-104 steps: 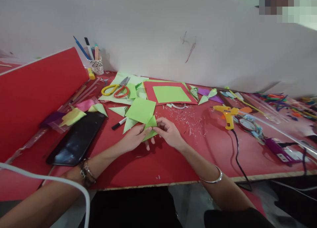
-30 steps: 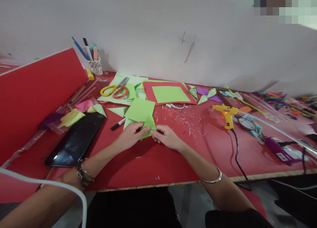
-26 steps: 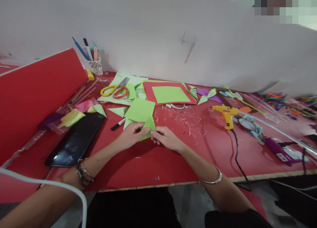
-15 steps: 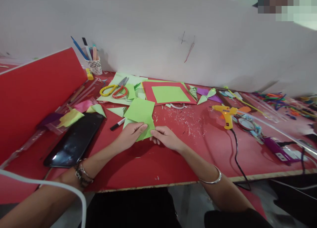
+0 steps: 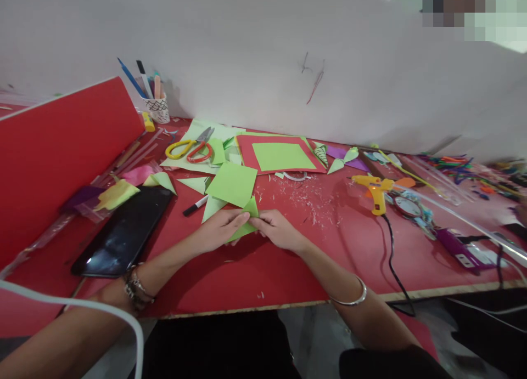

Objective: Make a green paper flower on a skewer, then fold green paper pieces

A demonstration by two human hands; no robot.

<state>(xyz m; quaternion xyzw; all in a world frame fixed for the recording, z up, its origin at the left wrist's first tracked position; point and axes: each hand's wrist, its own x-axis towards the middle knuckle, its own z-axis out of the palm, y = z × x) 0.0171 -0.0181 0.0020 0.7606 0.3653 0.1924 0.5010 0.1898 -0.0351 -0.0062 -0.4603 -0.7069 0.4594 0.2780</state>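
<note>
Between my two hands is a small green paper piece (image 5: 242,232), its upper tip pointing away from me. My left hand (image 5: 224,226) pinches its left side with the thumb on top. The fingers of my right hand (image 5: 276,228) are closed on its right edge, close to my left fingertips. Just beyond lies a green paper square (image 5: 233,183), partly over a paler green sheet (image 5: 213,206). A white marker with a black cap (image 5: 195,205) rests left of these papers.
Scissors (image 5: 191,150) and a red sheet with a green one on it (image 5: 284,156) lie at the back. A dark phone (image 5: 123,233) is on the left. To the right are a yellow glue gun (image 5: 375,192) with its cord and a purple box (image 5: 459,249).
The held paper has turned and sits slightly nearer to me, with a narrow tip now showing above my fingers. My left hand has shifted slightly right, closer to my right hand.
</note>
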